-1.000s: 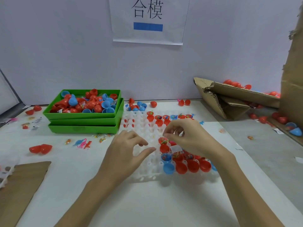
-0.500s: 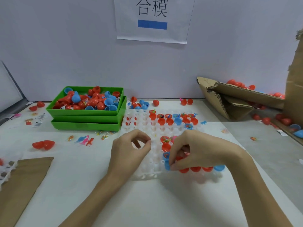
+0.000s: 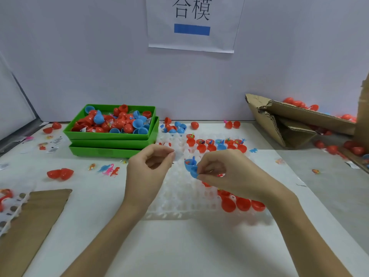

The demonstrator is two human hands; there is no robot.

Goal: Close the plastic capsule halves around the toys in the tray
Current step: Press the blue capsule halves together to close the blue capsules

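Note:
A white moulded tray (image 3: 179, 198) lies on the table in front of me. My right hand (image 3: 225, 174) pinches an open blue capsule (image 3: 190, 166), its two halves joined and a small toy in the upper half, held just above the tray's middle. My left hand (image 3: 147, 168) hovers to the left of it, thumb and forefinger pinching what looks like a small clear wrapper (image 3: 179, 155). Red capsule halves (image 3: 242, 204) sit in the tray's front right corner. More red and blue halves with toys (image 3: 215, 144) fill the back rows.
Stacked green trays (image 3: 111, 136) heaped with red and blue capsule halves stand at the back left. A torn cardboard box (image 3: 289, 124) lies at the right, flat cardboard (image 3: 30, 226) at the front left. Loose toys (image 3: 108, 169) and an open red capsule (image 3: 60, 173) lie left of the tray.
My right hand has lifted the blue capsule out of the tray's front rows and up over the middle. My left hand has risen from the tray and closed into a pinch.

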